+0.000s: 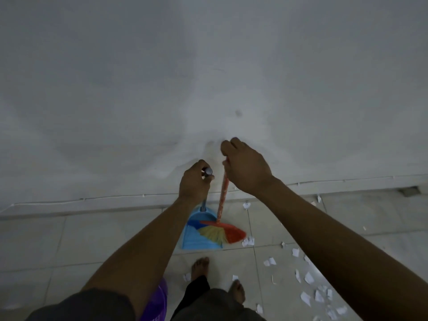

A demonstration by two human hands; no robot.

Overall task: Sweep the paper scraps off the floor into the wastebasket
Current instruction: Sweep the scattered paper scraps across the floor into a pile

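- Looks like sweep-into-pan step, early on, judging by paper scraps strewn over floor to the right, nearest ones just beside bristles
- Gripping grey handle top of blue dustpan w/ left hand, fingers curled tight round it; pan low at tiles near wall, touching or not: can't tell
- Gripping orange broom near stick top w/ right hand, fingers closed round it; bristles overlapping pan's right side
- Next, prob: reach bristles out right past nearest scraps, drag back into pan w/o flicking, keep pan lip flat
- Then tip into purple wastebasket, low left by feet, partly hidden behind left arm
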